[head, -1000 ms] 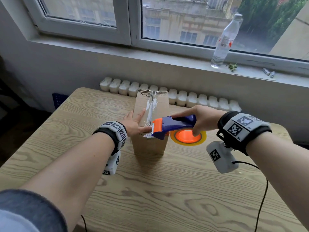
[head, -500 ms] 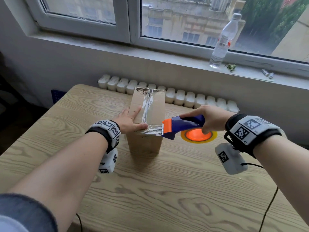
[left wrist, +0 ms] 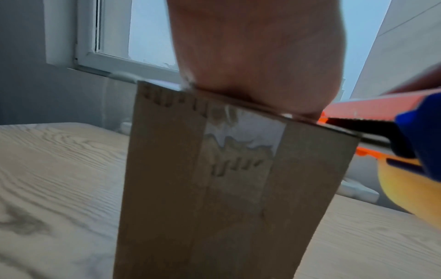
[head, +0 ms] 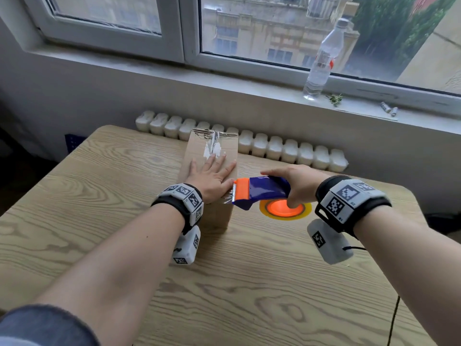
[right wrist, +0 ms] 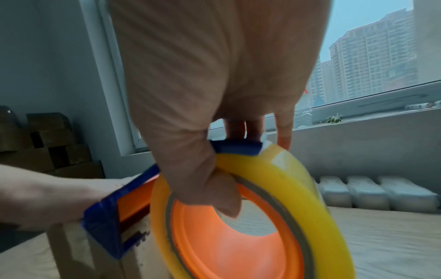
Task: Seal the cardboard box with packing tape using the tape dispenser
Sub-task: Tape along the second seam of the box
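A tall brown cardboard box (head: 199, 148) (left wrist: 167, 188) stands upright on the wooden table (head: 249, 283). Clear tape runs along its top and down its near face (left wrist: 238, 151). My left hand (head: 212, 176) lies flat on the box top, fingers straight and spread, pressing the tape down. My right hand (head: 296, 186) grips the blue and orange tape dispenser (head: 259, 191) (right wrist: 119, 222), with the thumb hooked through the yellow tape roll (right wrist: 298, 198). The dispenser's toothed orange edge sits at the box's near right top corner, beside my left thumb.
A clear plastic bottle (head: 321, 61) stands on the windowsill (head: 224, 81) behind the table. A white radiator (head: 287, 148) runs along the wall just past the table's far edge. Stacked brown boxes (right wrist: 47, 139) sit at the left in the right wrist view.
My left hand moved from the box's left side onto its top and now lies flat there. The dispenser has come back against the box's near top corner; the loose stretch of tape is gone.
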`<state>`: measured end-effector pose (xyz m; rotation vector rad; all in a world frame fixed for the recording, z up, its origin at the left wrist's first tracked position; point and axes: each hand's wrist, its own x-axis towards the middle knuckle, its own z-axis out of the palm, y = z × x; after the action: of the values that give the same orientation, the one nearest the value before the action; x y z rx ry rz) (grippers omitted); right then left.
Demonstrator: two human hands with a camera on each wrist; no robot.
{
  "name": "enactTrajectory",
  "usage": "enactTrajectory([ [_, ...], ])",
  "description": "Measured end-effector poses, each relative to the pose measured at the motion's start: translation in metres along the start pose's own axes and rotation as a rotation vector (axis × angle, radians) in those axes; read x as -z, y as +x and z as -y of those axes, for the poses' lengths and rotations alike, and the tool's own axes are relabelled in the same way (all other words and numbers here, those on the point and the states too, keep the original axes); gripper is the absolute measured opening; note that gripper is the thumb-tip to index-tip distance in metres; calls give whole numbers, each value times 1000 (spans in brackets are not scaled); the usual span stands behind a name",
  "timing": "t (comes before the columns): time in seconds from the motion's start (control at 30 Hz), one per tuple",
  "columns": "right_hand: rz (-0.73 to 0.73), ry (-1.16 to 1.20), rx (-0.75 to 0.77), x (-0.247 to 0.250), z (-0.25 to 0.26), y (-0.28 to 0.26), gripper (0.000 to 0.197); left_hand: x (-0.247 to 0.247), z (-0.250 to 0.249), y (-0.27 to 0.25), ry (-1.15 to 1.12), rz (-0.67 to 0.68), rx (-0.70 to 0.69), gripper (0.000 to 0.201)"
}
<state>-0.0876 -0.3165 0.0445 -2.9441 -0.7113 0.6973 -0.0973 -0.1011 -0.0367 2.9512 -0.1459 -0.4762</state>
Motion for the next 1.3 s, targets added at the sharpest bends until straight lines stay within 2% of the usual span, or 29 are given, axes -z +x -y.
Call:
enactTrajectory([
  [0.1,25,43,-14,-10,-2,3,86,-1,-1,4,-19,-7,6,57],
  [0.33,48,71,-18,-25,-10,9,55,4,-6,12,-57,18,69,62],
  [0.77,-12,135,30,-30,-32,3,68,-3,-11,13,-43,-29,95,65],
  [0.97,-9,56,-72,-27,-68,-17,59,-5,-7,12,-42,-58,61,64],
  [1.13,26,-21,-68,-39,-55,1,56,-7,-7,12,-67,-63,59,84],
  [1.3,7,-59,-46,-54,-36,22,41,-1,-11,14,-64,-10,67,99],
])
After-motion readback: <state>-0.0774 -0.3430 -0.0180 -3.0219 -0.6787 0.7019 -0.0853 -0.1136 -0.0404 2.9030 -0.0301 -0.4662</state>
